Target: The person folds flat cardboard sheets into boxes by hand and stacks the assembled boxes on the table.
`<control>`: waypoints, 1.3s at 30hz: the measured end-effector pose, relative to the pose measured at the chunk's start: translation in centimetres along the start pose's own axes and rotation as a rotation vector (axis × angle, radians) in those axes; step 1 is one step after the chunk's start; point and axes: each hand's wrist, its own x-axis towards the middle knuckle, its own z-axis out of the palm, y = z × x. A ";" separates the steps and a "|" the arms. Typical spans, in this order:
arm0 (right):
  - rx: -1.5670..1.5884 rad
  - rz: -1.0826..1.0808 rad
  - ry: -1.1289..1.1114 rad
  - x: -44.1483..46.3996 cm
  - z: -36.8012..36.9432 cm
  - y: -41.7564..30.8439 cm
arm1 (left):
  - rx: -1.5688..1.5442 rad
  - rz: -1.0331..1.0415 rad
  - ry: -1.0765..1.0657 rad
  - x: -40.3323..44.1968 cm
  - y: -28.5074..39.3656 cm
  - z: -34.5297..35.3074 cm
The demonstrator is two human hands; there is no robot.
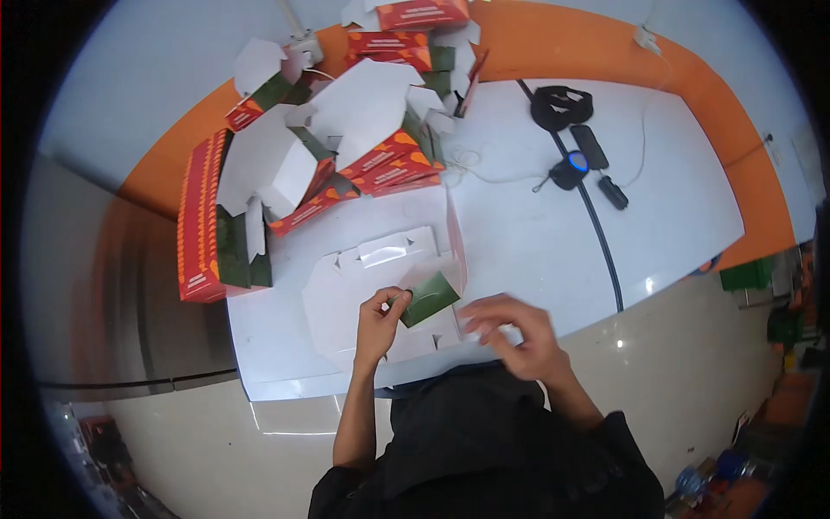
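Observation:
A flat cardboard box blank (333,298), white on its inner face, lies before me at the table's front edge. Just above it, my left hand (379,327) pinches the left corner of a green cardboard flap (430,299) between thumb and fingers. Whether this flap is joined to the blank cannot be made out. Off the flap's right side, my right hand (521,336) is raised with thumb and fingers apart, slightly blurred, holding nothing I can see.
Folded red-and-green boxes (201,225) with white insides pile up at the back left of the white table (519,233). A black strap (562,108), a phone-like device (590,147), a round device (571,169) and cables lie at the right.

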 end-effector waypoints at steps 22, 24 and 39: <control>-0.440 -0.321 0.568 5.3 1.6 8.9 | -0.011 0.055 -0.245 -2.7 1.4 1.5; -0.353 -0.353 0.424 4.8 1.6 9.1 | -0.050 0.044 -0.294 -2.7 1.3 1.3; -0.410 -0.314 0.261 4.9 0.9 6.5 | 0.298 0.535 -0.123 -2.0 6.5 2.4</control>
